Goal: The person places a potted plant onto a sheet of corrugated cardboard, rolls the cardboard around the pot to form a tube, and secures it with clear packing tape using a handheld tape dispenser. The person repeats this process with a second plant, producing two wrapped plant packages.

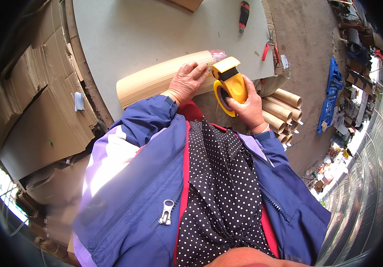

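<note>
A tan corrugated cardboard roll (158, 75) lies across the near edge of the pale table (164, 30), with clear plastic (218, 55) sticking out of its right end. My left hand (188, 80) presses on top of the roll near that end, fingers together. In my right hand (248, 103) is a yellow tape dispenser (233, 81), its head held against the roll's right end. The tape roll (223, 98) sits in the dispenser under my right thumb. How far tape is stuck to the cardboard cannot be made out.
A black and red handled tool (244, 16) and red-handled pliers (266, 51) lie towards the table's right side. A cardboard box (188, 4) stands at the far edge. Several cardboard tubes (276, 110) are stacked below right. Large cardboard sheets (48, 130) lean at left.
</note>
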